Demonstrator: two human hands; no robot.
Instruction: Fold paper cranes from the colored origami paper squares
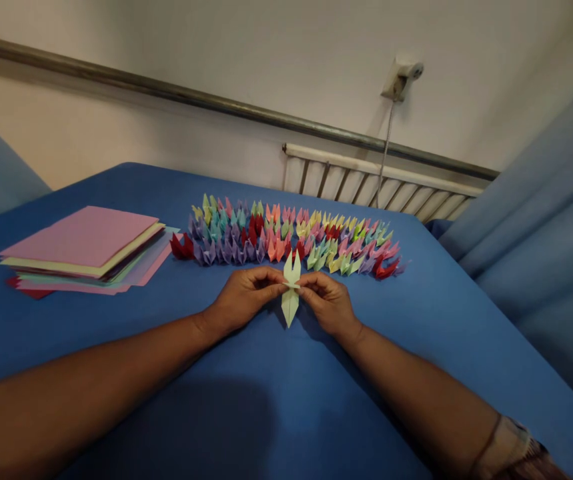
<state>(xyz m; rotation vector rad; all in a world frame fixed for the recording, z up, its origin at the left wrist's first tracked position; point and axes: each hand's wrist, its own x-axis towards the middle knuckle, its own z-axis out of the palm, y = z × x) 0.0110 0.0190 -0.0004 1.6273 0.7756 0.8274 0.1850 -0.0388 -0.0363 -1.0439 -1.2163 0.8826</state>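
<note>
A pale green folded paper piece, an origami figure with two points at the top and one at the bottom, is held upright over the blue table. My left hand pinches its middle from the left between thumb and fingers. From the right, my right hand pinches the same middle crease. Just behind the hands stand rows of small folded paper figures in purple, red, pink, yellow, green and blue.
On the left lies a stack of coloured paper sheets, pink on top. The blue table reaches to a wall with a metal rail and a radiator. A blue curtain hangs at the right.
</note>
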